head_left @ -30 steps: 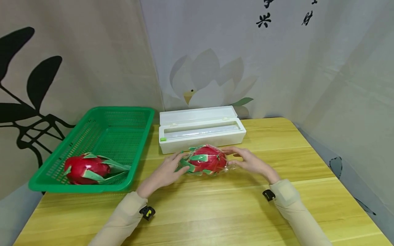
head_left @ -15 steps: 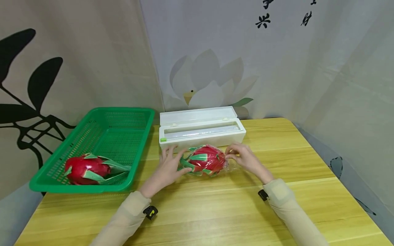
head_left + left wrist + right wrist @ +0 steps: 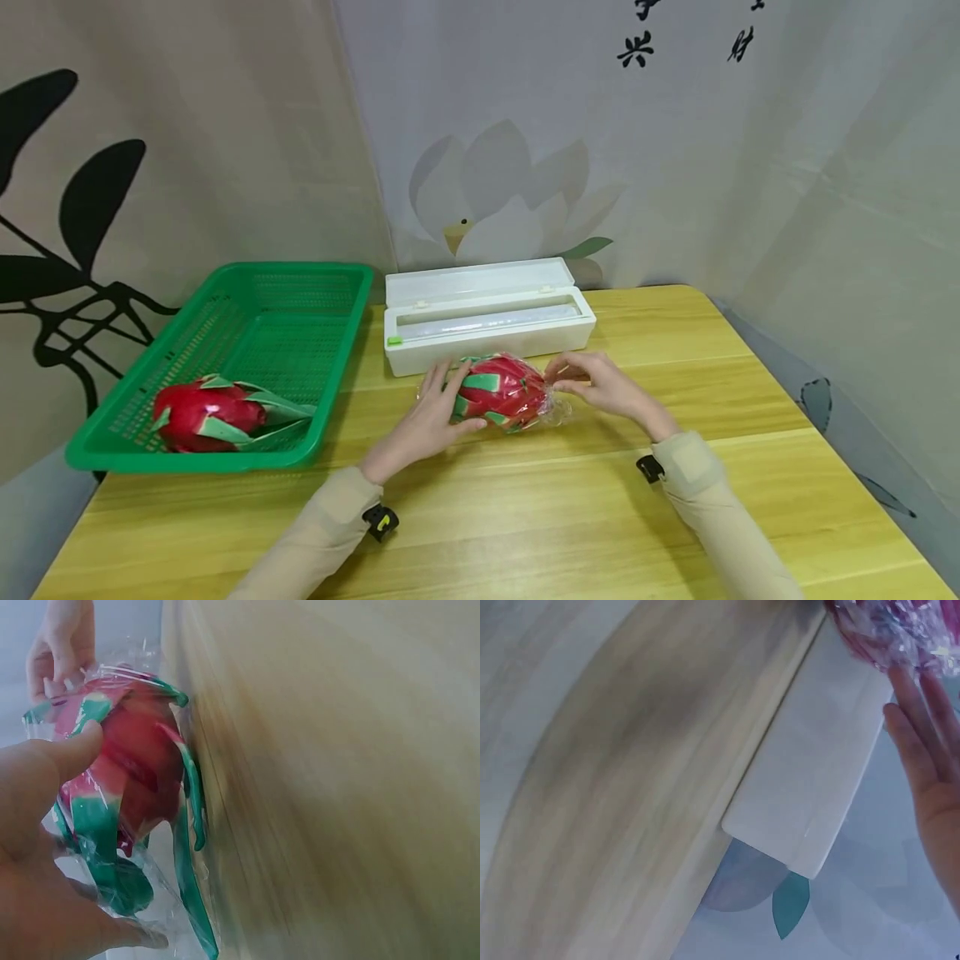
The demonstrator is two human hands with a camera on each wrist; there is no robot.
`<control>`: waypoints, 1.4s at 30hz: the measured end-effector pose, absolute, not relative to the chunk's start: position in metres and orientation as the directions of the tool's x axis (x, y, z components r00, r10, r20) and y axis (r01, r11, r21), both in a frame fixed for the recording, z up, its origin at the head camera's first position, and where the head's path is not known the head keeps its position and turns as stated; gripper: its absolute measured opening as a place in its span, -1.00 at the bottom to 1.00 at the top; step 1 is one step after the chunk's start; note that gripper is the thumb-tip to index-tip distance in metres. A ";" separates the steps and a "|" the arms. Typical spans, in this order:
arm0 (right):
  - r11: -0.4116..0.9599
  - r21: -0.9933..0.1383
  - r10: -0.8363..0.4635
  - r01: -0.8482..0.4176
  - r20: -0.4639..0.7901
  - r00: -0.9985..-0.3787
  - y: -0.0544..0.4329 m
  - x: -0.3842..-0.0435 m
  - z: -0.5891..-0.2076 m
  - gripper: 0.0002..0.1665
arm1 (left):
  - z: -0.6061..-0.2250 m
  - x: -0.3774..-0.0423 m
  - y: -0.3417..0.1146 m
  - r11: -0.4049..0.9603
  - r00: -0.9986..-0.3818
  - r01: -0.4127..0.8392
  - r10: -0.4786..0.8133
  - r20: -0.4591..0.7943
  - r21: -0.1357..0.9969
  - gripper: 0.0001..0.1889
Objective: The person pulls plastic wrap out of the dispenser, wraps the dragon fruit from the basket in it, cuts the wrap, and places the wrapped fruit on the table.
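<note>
Across the wooden counter (image 3: 480,533), a green basket (image 3: 187,463) at left holds a red dragon fruit (image 3: 198,417); an open white box (image 3: 487,343) sits just behind the wrapped dragon fruit (image 3: 510,390). That one, red with green scales, lies mid-counter in clear film (image 3: 555,411) crumpled at its right end. The left hand (image 3: 427,423), fingers spread, touches its leafy end; the right hand (image 3: 603,387), partly open, touches the crumpled film, though whether it pinches cannot be told.
</note>
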State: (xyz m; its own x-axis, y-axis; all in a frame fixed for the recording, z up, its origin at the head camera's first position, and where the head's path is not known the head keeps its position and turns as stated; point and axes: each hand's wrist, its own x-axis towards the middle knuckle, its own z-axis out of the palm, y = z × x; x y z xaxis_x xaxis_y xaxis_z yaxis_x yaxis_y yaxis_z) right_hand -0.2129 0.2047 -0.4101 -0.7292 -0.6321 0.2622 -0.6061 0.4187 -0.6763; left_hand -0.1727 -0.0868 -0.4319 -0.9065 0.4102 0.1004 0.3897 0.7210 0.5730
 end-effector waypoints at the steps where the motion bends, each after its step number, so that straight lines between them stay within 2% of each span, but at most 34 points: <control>1: 0.420 -0.682 -0.633 -0.599 0.252 -0.732 0.204 -0.212 -0.410 -0.77 | -0.432 -0.173 -0.087 0.719 -0.906 0.389 0.411 0.100 0.576 -0.06; 4: 0.440 -0.639 -0.635 -0.631 0.275 -0.722 0.201 -0.211 -0.410 -0.77 | -0.432 -0.174 -0.088 0.720 -0.905 0.387 0.415 0.090 0.576 -0.06; 9: 0.483 -0.447 -0.613 -0.753 0.442 -0.655 0.192 -0.209 -0.413 -0.85 | -0.433 -0.174 -0.088 0.722 -0.903 0.391 0.421 0.085 0.571 -0.08; 13: 0.526 -0.326 -0.589 -0.785 0.527 -0.613 0.187 -0.203 -0.415 -0.85 | -0.434 -0.174 -0.089 0.729 -0.904 0.394 0.419 0.090 0.560 -0.08; 19: 0.584 -0.331 -0.592 -0.741 0.451 -0.668 0.189 -0.193 -0.415 -0.80 | -0.434 -0.173 -0.090 0.740 -0.900 0.417 0.416 0.127 0.528 -0.09; 23: 0.623 -0.338 -0.618 -0.706 0.341 -0.708 0.195 -0.186 -0.410 -0.58 | -0.431 -0.169 -0.087 0.784 -0.909 0.415 0.380 0.171 0.461 -0.09; 27: 0.653 -0.292 -0.640 -0.699 0.280 -0.715 0.197 -0.183 -0.407 -0.41 | -0.427 -0.162 -0.082 0.825 -0.919 0.391 0.330 0.215 0.408 -0.04; 31: 0.658 -0.231 -0.640 -0.717 0.330 -0.694 0.195 -0.185 -0.410 -0.45 | -0.429 -0.162 -0.080 0.806 -0.923 0.383 0.316 0.218 0.452 -0.01; 37: 0.704 -0.079 -0.611 -0.705 0.439 -0.659 0.188 -0.189 -0.415 -0.63 | -0.435 -0.172 -0.081 0.739 -0.947 0.314 0.285 0.147 0.596 -0.02; 40: 0.718 -0.094 -0.590 -0.689 0.443 -0.675 0.184 -0.189 -0.414 -0.70 | -0.436 -0.175 -0.080 0.712 -0.956 0.281 0.266 0.123 0.644 -0.03; 42: 0.711 -0.163 -0.575 -0.684 0.423 -0.700 0.182 -0.188 -0.412 -0.72 | -0.437 -0.176 -0.080 0.706 -0.958 0.273 0.261 0.118 0.654 -0.03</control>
State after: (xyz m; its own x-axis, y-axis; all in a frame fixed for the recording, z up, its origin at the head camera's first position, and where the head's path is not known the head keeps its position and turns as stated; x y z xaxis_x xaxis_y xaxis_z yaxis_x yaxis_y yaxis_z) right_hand -0.1883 0.1818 -0.4124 -0.6999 -0.5755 0.4231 -0.6836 0.7114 -0.1632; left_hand -0.1762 -0.0797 -0.4366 -0.9580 0.2613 0.1178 0.2729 0.7059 0.6536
